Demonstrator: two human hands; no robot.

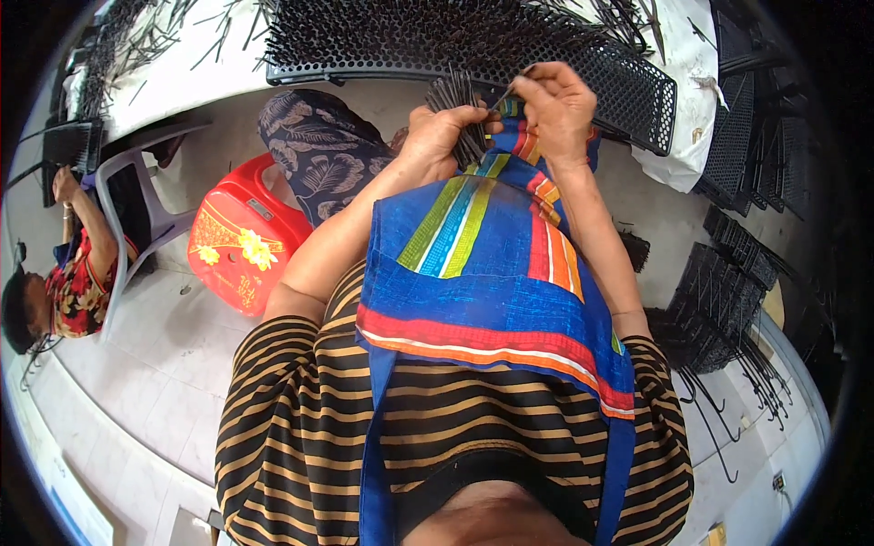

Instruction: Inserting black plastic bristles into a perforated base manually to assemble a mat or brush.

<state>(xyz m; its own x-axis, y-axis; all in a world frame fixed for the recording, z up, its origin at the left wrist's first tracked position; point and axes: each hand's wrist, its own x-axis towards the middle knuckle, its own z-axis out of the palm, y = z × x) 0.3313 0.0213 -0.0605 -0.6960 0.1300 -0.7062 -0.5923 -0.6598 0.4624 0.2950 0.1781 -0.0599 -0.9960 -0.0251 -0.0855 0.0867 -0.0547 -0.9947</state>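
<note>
A bundle of thin dark sticks (452, 94) is gripped in my left hand (440, 136), its ends fanning out above the fist. My right hand (558, 105) pinches one thin dark stick (506, 94) between thumb and fingertips, just right of the bundle. Both hands are over my lap, close to the near edge of a black perforated tray (364, 69). Densely packed dark stick ends (419, 38) stand up from that tray. What the sticks are made of cannot be made out.
A white-covered table (196, 77) carries the tray and loose dark sticks. To my left are a red plastic stool (246, 235) and a person (77, 273) beside a pale plastic chair (137, 218). Black racks (719, 300) with hooked wires stand at the right.
</note>
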